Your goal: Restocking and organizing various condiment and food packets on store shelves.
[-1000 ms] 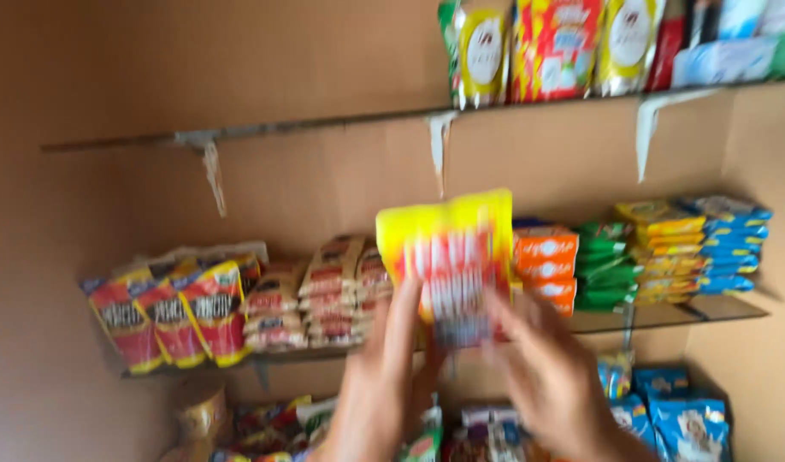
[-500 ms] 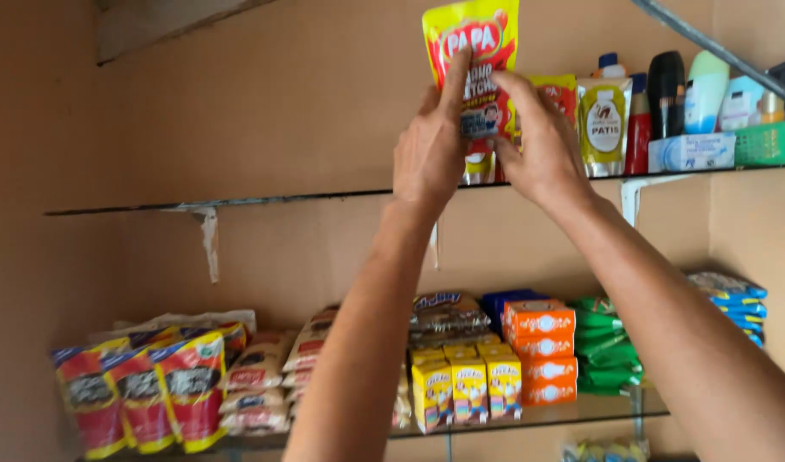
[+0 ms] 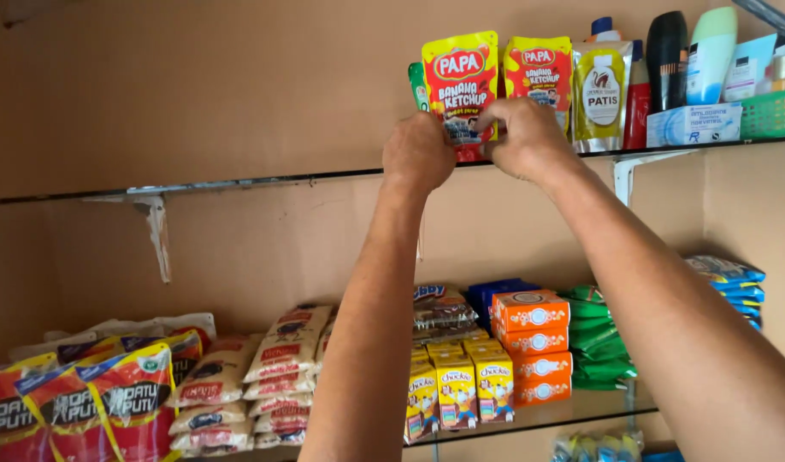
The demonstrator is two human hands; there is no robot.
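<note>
Both arms reach up to the top glass shelf [image 3: 239, 181]. My left hand [image 3: 419, 152] and my right hand [image 3: 524, 137] grip the bottom of a yellow and red sauce pouch [image 3: 460, 79], which stands upright at the shelf's edge. A second pouch of the same kind [image 3: 539, 62] stands just to its right, behind my right hand. A pale yellow pouch with a dark label [image 3: 599, 94] comes after that.
Bottles [image 3: 666, 51], a blue box [image 3: 693, 124] and a green basket [image 3: 770, 111] fill the top shelf's right end. The lower shelf holds red sacks [image 3: 127, 393], beige packets [image 3: 281, 359], small yellow cartons [image 3: 457, 389], orange boxes [image 3: 531, 346] and green packets [image 3: 602, 342].
The pouch went from chest height up to the top shelf. It was held high above the shelf half a second ago and now stands lower, on the shelf edge, with both hands at its base.
</note>
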